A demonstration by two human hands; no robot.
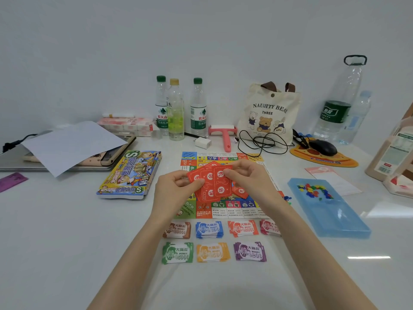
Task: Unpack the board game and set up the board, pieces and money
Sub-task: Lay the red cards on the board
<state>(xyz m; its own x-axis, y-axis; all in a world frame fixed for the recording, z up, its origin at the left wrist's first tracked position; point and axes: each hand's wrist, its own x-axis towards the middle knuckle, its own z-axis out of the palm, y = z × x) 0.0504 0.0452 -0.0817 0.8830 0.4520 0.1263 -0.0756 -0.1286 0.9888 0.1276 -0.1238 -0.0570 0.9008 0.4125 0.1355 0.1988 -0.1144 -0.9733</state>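
View from the head, looking down over a white counter (67,231). Both hands are raised above the middle of the game board (234,210) and share a fan of red cards (212,182). The left hand (176,186) pinches the fan's left edge between thumb and fingers, and the right hand (248,177) pinches its upper right corner. A few loose cards (240,190) lie on the board just under the right hand.

The board lies unfolded and flat, partly hidden by the hands. Nearer the person, seven money stacks (209,229) sit sorted by colour in two rows, four above three. The game box (131,173) lies left of the board. On the right, a blue tray (330,222) holds a cluster of small coloured pieces (315,190).

The board and money look done. The cards seem to be in hand now, and the pieces appear not yet set out.
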